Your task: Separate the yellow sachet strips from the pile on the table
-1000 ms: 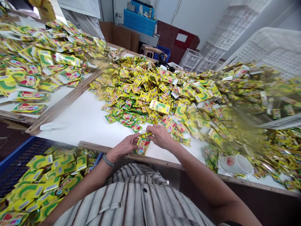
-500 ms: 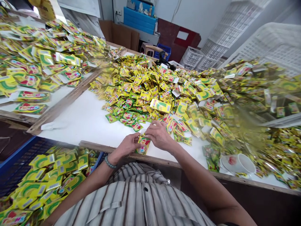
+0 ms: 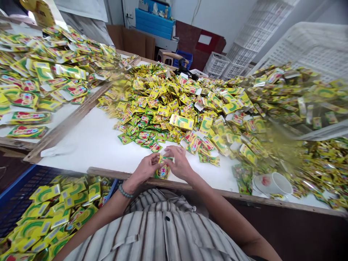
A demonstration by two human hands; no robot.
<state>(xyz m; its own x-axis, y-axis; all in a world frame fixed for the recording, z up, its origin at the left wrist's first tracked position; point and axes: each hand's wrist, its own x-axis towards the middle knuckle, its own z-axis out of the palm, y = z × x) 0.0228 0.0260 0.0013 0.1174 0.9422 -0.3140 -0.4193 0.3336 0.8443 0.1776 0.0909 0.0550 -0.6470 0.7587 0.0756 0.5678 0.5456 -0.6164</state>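
Note:
My left hand and my right hand meet at the near edge of the white table. Both pinch a small stack of yellow-green sachets that hangs between them. Just beyond my fingers spreads a large heap of loose yellow and green sachets. A yellow packet with a barcode lies on top of the heap.
A blue crate at my lower left holds several yellow packs. A white cup lies on its side at the right table edge. Another table at the left carries more packs. White plastic baskets stand at the right.
My hands have stayed at the table edge with the sachets; the right hand drew in closer over the stack. The view shifted slightly.

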